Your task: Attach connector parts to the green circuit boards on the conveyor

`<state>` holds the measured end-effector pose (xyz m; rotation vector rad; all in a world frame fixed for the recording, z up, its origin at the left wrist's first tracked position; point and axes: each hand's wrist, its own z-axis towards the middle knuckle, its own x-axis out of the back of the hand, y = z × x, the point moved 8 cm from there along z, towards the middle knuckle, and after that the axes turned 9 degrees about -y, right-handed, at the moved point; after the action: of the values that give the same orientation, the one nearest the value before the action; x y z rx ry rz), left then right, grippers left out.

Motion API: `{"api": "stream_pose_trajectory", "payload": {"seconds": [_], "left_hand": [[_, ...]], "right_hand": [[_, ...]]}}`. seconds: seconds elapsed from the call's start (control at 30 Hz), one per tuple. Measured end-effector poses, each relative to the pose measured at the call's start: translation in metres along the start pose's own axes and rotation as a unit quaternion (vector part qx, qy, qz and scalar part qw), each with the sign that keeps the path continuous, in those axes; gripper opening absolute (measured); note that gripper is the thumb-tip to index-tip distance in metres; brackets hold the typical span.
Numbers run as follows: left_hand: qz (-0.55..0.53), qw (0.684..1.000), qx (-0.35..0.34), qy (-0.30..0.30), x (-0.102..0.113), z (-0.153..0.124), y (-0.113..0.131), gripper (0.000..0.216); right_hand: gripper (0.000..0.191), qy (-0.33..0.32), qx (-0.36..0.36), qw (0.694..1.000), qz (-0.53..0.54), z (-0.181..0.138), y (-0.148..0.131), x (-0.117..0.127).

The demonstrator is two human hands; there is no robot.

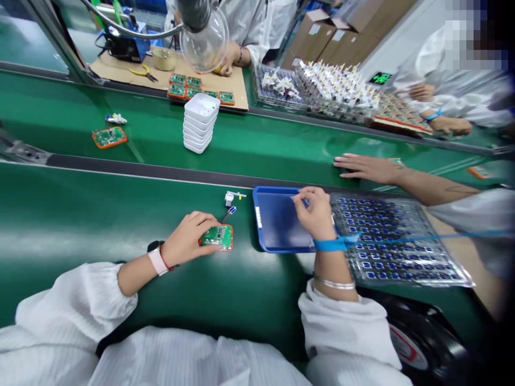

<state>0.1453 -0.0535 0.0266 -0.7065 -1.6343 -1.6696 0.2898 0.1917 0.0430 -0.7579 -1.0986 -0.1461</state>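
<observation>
My left hand lies on the green mat with thumb and fingers closed round the edges of a green circuit board in an orange frame. A thin wire runs from the board to a small blue-and-white part. Just beyond it sits a white connector piece with a yellow tip. Over the right side of a shallow blue tray, my right hand is held in a pinch, thumb against fingertips. Whatever is between those fingertips is too small to make out. A blue wrist strap circles that wrist.
Right of the tray lies a clear blister tray of small blue parts. A co-worker's hand rests on the belt. White stacked trays and another board stand across the divider. A lamp hangs above.
</observation>
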Motion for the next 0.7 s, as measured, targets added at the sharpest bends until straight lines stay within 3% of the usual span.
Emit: {"api": "stream_pose_trajectory", "payload": {"seconds": [0.13, 0.23, 0.43, 0.7], "left_hand": [[-0.080, 0.994, -0.014, 0.069, 0.013, 0.009, 0.004, 0.016], [-0.119, 0.990, 0.004, 0.080, 0.017, 0.012, 0.000, 0.013], [-0.147, 0.988, 0.022, 0.043, 0.011, 0.011, -0.009, 0.009], [-0.097, 0.991, 0.090, 0.005, 0.001, 0.022, -0.016, 0.011]], "right_hand": [[0.013, -0.122, 0.111, 0.971, 0.174, -0.032, -0.113, -0.040], [0.012, -0.168, 0.116, 0.950, 0.237, -0.050, -0.150, -0.069], [0.011, -0.180, 0.094, 0.952, 0.229, -0.052, -0.142, -0.088], [0.015, -0.206, 0.080, 0.943, 0.248, -0.049, -0.134, -0.099]]}}
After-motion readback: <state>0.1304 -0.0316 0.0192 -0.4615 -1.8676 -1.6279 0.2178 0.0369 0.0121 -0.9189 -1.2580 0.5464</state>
